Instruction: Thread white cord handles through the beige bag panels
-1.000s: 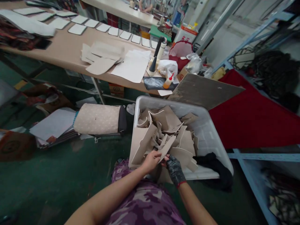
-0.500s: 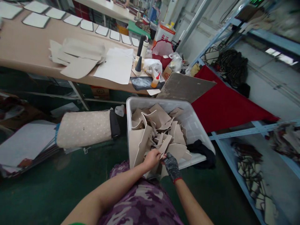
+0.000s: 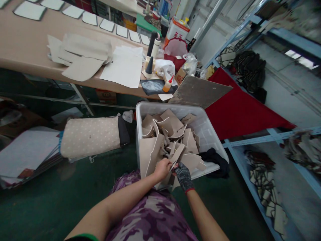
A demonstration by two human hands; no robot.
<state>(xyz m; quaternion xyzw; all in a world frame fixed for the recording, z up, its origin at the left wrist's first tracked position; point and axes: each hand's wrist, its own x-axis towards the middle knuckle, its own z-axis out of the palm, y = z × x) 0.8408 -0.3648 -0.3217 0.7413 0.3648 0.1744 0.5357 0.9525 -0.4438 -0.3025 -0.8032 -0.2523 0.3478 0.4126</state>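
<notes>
A white plastic bin stands in front of me, holding many beige cut pieces with pale edges and small brass-coloured fittings. Over its near side, my bare left hand is closed on the near end of a narrow beige piece. My right hand, in a dark grey glove with bare fingertips, pinches at the same end, close beside the left fingers. Exactly what the right fingertips grip is too small to make out. A dark cloth hangs over the bin's right corner.
Behind the bin, a long table carries beige sheets, white panels and a glue bottle. A grey board leans at the bin's back edge. To the left lies a dotted padded bundle; blue shelving with a red cloth stands right.
The view has shifted slightly. Both hands stay together at the narrow piece, with hardly any visible movement.
</notes>
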